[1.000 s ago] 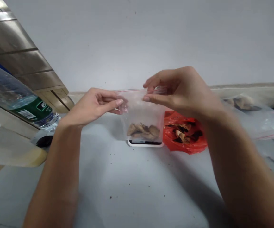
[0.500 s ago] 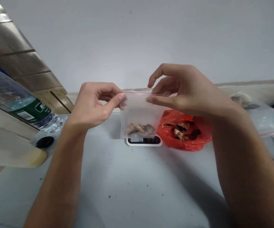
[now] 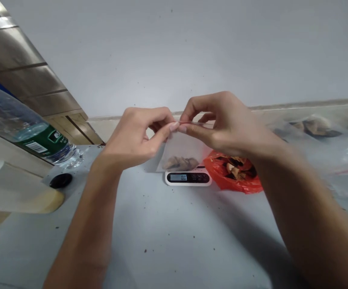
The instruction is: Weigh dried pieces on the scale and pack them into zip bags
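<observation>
Bag (image 3: 180, 149) | hangs below left grip (image 3: 136, 138), right grip (image 3: 228, 124) | both pinching its top edge

Left of the left hand (image 3: 136, 138), a green-labelled bottle (image 3: 46, 139), a black disc (image 3: 61, 180) and a translucent container (image 3: 17, 192) are seen, with a pale wall (image 3: 177, 48) beyond that hand.

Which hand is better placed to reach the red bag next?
Probably the right hand: it is nearer the red bag, while the left hand is farther off. Both pinch the top of the small clear bag.
</observation>
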Demonstrator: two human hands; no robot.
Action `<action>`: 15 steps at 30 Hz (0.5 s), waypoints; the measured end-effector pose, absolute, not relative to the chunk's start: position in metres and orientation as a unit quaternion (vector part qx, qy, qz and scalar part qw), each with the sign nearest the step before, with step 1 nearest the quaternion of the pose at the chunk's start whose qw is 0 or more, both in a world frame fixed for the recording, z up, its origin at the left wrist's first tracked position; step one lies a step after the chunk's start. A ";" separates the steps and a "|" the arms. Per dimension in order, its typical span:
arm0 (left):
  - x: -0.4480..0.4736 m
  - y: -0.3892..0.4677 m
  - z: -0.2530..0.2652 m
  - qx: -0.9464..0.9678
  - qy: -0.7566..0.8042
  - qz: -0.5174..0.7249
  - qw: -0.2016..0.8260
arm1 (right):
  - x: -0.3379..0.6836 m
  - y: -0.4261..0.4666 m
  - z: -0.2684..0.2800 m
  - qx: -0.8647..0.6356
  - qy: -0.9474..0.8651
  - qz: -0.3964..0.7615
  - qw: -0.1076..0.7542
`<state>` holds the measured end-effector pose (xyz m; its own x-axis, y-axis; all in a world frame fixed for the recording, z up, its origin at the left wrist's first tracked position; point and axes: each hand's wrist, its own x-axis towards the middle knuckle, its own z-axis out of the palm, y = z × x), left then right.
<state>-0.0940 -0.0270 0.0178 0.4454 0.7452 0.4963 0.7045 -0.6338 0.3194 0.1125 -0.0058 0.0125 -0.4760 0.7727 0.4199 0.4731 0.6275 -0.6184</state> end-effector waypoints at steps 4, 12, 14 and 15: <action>-0.100 -0.027 0.022 0.850 0.439 0.288 0.036 | 0.113 -0.004 0.011 -0.354 -0.832 0.243 0.351; -0.123 -0.027 0.029 0.838 0.434 0.331 0.018 | 0.121 0.004 0.009 -0.347 -0.827 0.264 0.356; -0.127 -0.027 0.029 0.834 0.442 0.329 0.013 | 0.126 0.006 0.009 -0.345 -0.828 0.273 0.349; -0.128 -0.026 0.029 0.833 0.445 0.329 0.013 | 0.128 0.007 0.010 -0.346 -0.827 0.278 0.344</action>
